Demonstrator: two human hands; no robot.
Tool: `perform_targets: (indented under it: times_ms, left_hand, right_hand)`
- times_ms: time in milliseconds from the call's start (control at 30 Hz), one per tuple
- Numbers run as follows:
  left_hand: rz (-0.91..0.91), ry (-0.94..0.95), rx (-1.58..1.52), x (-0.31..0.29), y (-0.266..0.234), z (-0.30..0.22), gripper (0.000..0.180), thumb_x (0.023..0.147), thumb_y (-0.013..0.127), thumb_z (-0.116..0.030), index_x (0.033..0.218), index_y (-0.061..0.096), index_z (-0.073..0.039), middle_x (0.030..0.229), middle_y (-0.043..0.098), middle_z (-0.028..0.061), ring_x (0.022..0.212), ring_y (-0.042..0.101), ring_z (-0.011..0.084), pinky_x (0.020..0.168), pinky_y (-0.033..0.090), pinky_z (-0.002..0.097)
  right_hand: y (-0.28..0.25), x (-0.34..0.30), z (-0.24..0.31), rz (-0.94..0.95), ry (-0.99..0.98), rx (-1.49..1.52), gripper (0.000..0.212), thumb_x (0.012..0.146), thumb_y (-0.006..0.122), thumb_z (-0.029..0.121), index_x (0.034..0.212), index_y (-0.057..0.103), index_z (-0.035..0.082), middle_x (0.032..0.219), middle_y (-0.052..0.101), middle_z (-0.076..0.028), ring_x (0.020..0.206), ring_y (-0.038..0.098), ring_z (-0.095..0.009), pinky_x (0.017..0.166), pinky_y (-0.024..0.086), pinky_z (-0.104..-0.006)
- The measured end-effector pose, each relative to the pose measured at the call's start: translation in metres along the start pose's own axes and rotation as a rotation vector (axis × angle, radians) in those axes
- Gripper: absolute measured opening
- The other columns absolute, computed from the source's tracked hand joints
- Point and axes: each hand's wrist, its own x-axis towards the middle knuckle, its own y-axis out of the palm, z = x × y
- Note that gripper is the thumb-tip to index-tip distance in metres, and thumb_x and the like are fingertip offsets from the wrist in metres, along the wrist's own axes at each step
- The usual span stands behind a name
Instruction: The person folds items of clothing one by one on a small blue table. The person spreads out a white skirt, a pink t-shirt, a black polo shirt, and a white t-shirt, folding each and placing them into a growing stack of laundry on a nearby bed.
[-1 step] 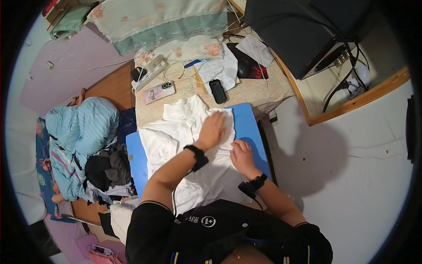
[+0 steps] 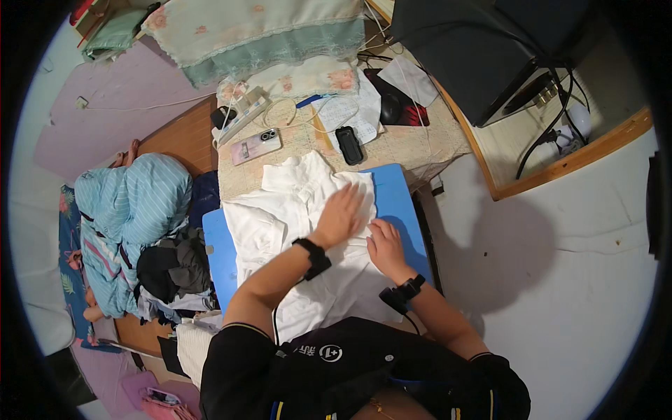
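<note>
A white shirt (image 2: 280, 210) lies spread on a blue board (image 2: 395, 196), collar toward the far end. My left hand (image 2: 341, 213) lies flat on the shirt's upper right part, fingers apart and holding nothing. My right hand (image 2: 385, 245) rests palm down on the shirt's right edge, close beside the left, at the border with the blue board. Each wrist carries a black band. The lower end of the shirt is hidden by my arms and black top.
Beyond the board, a cloth-covered table holds a pink phone (image 2: 255, 145), a black handset (image 2: 348, 145), a white power strip (image 2: 241, 115), a mouse (image 2: 390, 108) and a dark monitor (image 2: 476, 49). A pile of blue striped (image 2: 133, 203) and dark clothes (image 2: 175, 266) lies at left.
</note>
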Motion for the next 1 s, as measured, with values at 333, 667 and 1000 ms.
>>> perform_targets:
  times_ms: [333, 667, 1000]
  left_hand:
    - [0.122, -0.242, 0.21, -0.083, 0.014, -0.022, 0.083, 0.075, 0.053, -0.056, 0.138, 0.026, -0.01, 0.141, 0.014, 0.0278, 0.131, 0.01, 0.0439, 0.106, 0.011, 0.0497]
    - [-0.003, -0.409, 0.114, -0.203, -0.056, -0.037, 0.067, 0.075, 0.063, -0.035, 0.123, 0.039, 0.005, 0.126, 0.039, 0.027, 0.118, 0.035, 0.041, 0.099, 0.03, 0.044]
    - [-0.212, -0.741, 0.074, -0.457, -0.107, -0.07, 0.052, 0.067, 0.068, -0.016, 0.111, 0.047, 0.001, 0.105, 0.048, 0.0201, 0.1, 0.043, 0.037, 0.089, 0.036, 0.0423]
  right_hand:
    - [0.03, -0.014, -0.007, 0.105, -0.147, -0.219, 0.048, 0.081, 0.056, 0.027, 0.124, 0.046, 0.008, 0.139, 0.031, -0.011, 0.131, 0.024, -0.027, 0.105, 0.019, -0.0429]
    - [0.004, -0.087, 0.01, -0.019, 0.151, -0.062, 0.04, 0.08, 0.058, 0.021, 0.114, 0.049, 0.003, 0.122, 0.043, -0.015, 0.112, 0.039, -0.034, 0.095, 0.032, -0.0447]
    - [0.029, -0.239, 0.08, -0.078, 0.558, 0.013, 0.053, 0.075, 0.065, 0.028, 0.113, 0.048, -0.005, 0.11, 0.054, -0.024, 0.098, 0.054, -0.036, 0.083, 0.043, -0.039]
